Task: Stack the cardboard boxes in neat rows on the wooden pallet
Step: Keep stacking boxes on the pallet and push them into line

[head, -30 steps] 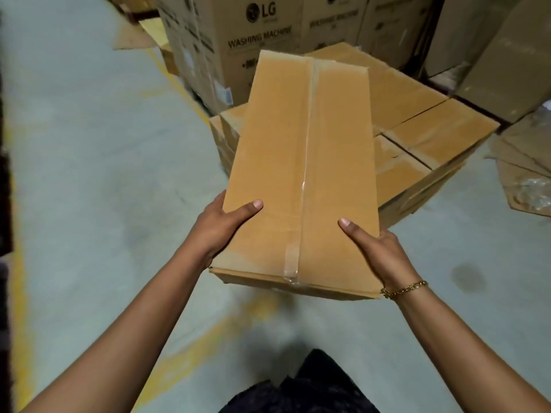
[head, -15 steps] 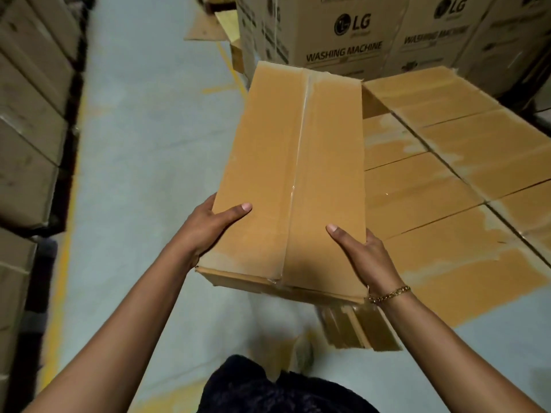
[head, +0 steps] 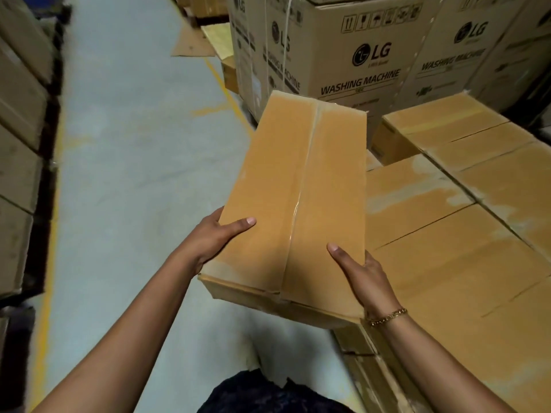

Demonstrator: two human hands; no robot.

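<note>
I carry a long taped cardboard box (head: pixel 295 201) in front of me, lengthwise, above the floor. My left hand (head: pixel 214 239) grips its near left edge with the thumb on top. My right hand (head: pixel 362 274), with a gold bracelet at the wrist, grips the near right edge, thumb on top as well. To the right lies a stack of similar flat boxes (head: pixel 465 239) laid side by side in rows; the carried box overlaps their left edge in view. The pallet beneath them is hidden.
Tall washing-machine cartons (head: pixel 357 55) stand straight ahead behind the stack. More cartons on dark racks (head: pixel 24 120) line the left side. The grey concrete floor (head: pixel 134 144) with yellow lines runs between them. Loose cardboard sheets (head: pixel 193 43) lie far ahead.
I have walked up to the stack: it has grown larger and shifted to my right, and the washing-machine cartons are nearer. Both hands keep the same hold on the box.
</note>
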